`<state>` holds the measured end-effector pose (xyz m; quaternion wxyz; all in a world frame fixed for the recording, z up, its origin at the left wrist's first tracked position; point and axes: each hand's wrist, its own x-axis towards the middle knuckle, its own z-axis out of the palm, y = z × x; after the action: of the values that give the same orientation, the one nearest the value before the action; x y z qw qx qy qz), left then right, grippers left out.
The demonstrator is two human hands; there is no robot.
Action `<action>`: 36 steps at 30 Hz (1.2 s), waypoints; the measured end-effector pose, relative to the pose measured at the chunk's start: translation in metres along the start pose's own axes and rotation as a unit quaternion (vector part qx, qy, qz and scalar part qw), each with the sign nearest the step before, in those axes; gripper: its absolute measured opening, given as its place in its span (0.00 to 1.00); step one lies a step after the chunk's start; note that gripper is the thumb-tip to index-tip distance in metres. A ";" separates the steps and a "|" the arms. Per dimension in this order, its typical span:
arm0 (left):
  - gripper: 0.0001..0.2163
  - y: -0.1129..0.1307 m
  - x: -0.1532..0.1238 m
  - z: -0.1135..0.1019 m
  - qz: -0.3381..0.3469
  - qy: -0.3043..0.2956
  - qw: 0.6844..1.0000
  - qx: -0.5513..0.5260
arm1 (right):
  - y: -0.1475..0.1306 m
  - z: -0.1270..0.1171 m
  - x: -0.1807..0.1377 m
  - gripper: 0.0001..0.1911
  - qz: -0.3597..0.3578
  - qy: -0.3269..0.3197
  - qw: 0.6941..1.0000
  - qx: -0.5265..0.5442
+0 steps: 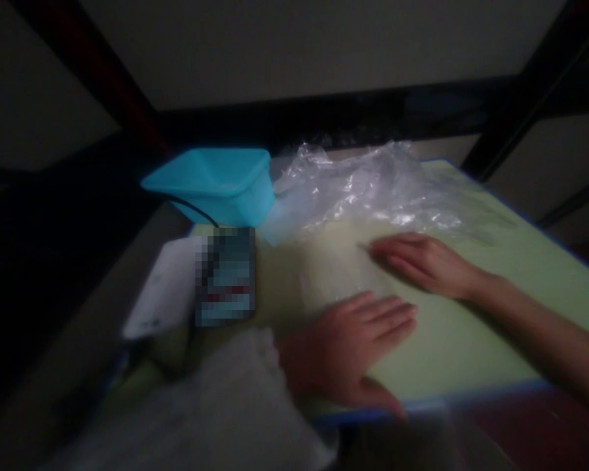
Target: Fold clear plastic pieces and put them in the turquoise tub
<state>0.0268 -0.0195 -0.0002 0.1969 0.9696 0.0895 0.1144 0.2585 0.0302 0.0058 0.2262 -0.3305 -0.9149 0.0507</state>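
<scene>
A thin clear plastic bag (336, 271) lies flat on the yellow-green tabletop (451, 347), its outline faint. Across its near edge rests my left hand (348, 347), palm down, with fingers stretched out and the thumb apart. My right hand (422, 261) reaches in from the right, its fingers pressed together and their tips at the bag's far right corner. Whatever lies between those fingertips is too dim and blurred to make out. Just behind my right hand spreads a heap of crumpled clear plastic (368, 183).
A turquoise plastic basin (245, 196) stands at the back left. In front of it lie a pixelated, phone-shaped object (226, 278) and a white flat object (164, 284); a dark cable (196, 210) runs by the basin. Blue edging (373, 412) borders the table.
</scene>
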 end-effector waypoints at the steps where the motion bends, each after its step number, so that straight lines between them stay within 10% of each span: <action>1: 0.36 0.000 0.000 0.000 0.000 -0.002 1.000 0.002 | 0.000 0.000 0.000 0.17 0.002 -0.001 1.000 0.000; 36: 0.37 0.007 -0.004 0.002 -0.008 -0.013 1.000 -0.010 | 0.000 0.001 -0.002 0.18 -0.005 0.027 1.000 0.010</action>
<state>0.0240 -0.0277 -0.0003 0.2082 0.9684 0.0931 0.1011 0.2587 0.0290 0.0041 0.2543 -0.3253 -0.9094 0.0498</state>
